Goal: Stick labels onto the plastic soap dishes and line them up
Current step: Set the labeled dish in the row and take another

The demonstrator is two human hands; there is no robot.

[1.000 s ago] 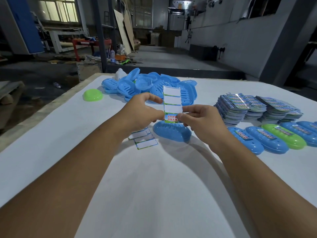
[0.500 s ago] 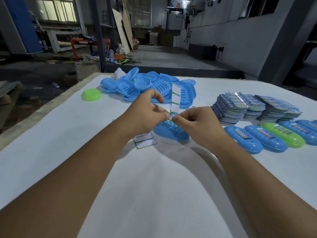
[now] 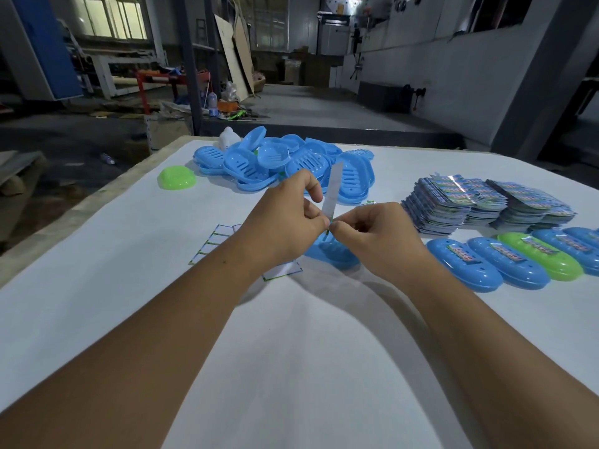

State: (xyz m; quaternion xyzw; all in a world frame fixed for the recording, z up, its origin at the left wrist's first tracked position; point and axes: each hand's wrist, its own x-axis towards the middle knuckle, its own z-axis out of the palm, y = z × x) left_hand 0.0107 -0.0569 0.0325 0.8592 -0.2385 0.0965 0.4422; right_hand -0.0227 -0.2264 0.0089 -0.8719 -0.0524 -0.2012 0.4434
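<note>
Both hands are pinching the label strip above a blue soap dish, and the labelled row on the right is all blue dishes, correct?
Not quite. The head view shows a green soap dish in the labelled row, between blue ones. The rest holds: left hand and right hand pinch the label strip above a blue soap dish.

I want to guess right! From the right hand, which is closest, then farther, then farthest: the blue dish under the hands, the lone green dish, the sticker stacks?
From the right hand:
1. Blue dish, just beneath.
2. Sticker stacks, to the right.
3. Lone green dish, far left.
</note>
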